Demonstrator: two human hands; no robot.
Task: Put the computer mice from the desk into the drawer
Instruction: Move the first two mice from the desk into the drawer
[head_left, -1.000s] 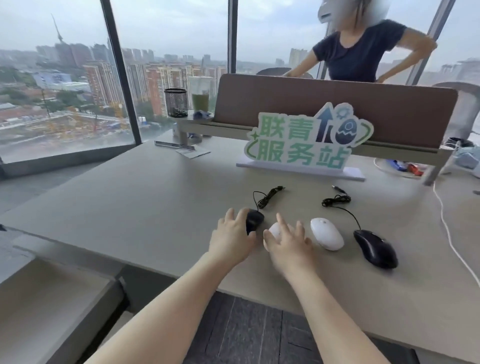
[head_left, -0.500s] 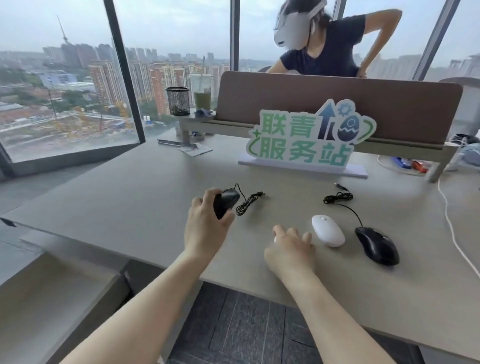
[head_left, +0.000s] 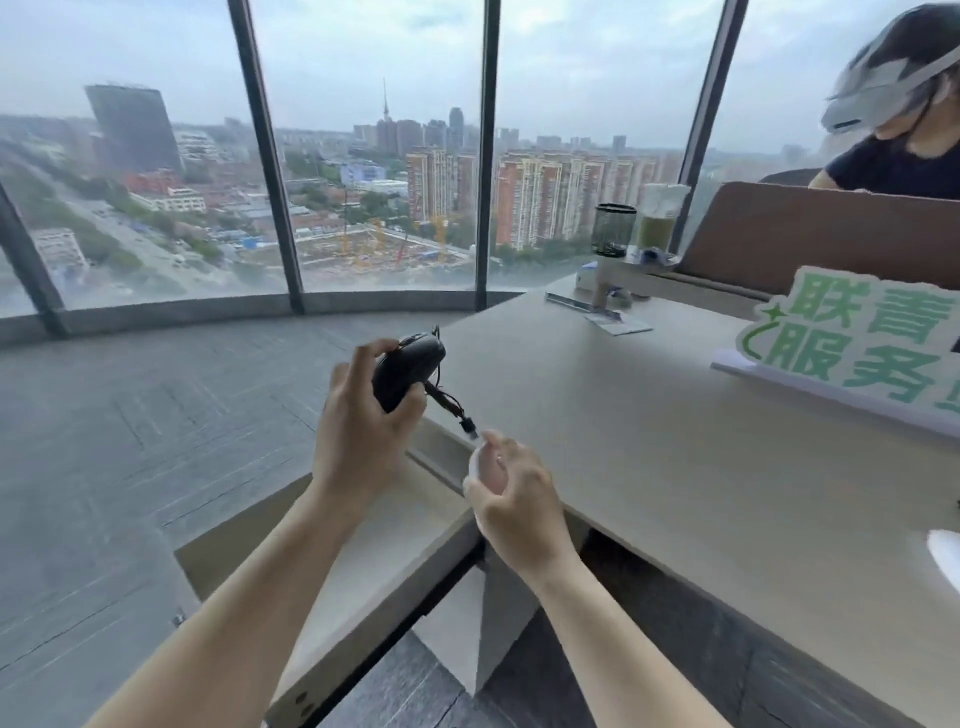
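Observation:
My left hand (head_left: 358, 431) grips a black wired mouse (head_left: 405, 371) in the air beyond the desk's left edge, its bundled cable (head_left: 452, 410) dangling to the right. My right hand (head_left: 514, 499) holds a white mouse (head_left: 485, 467), mostly hidden in the palm, just off the desk's left edge. Both hands hover over the open beige drawer (head_left: 363, 582) below the desk (head_left: 675, 441). Another white mouse (head_left: 948, 558) shows partly at the right edge of the view.
A green and white sign (head_left: 857, 343) stands on the desk before a brown partition (head_left: 805, 234). A mesh pen cup (head_left: 613, 228) and a green drink (head_left: 660, 218) sit on a far shelf. A person (head_left: 893, 140) sits behind the partition. Grey floor and windows lie left.
Both hands lifted their mice off the desk and carried them left over the open drawer. My view swung left, so the other mice slid toward the right edge.

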